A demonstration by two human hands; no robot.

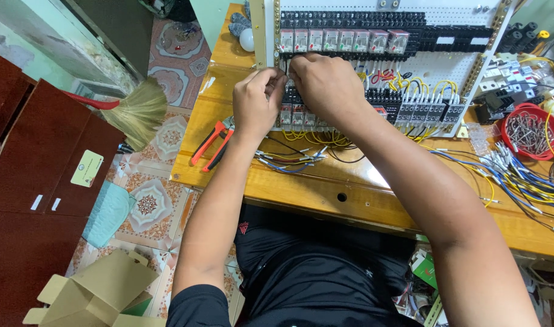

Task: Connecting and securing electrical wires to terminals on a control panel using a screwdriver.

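Carefully, with left hand [257, 102] and right hand [323, 85] both pinched, contents hidden, work at the relay row [342, 40] on the white panel [434, 63], avoiding adjacent yellow wires [316, 139].

Wooden workbench [325, 181] at centre, round hole near front edge. Patterned floor tiles [147, 203] at left. Dark red-brown cabinet [29, 181] far left. Pale green wall [35, 36] upper left. Straw broom [134, 109] on floor; open cardboard box [95, 293] lower left.
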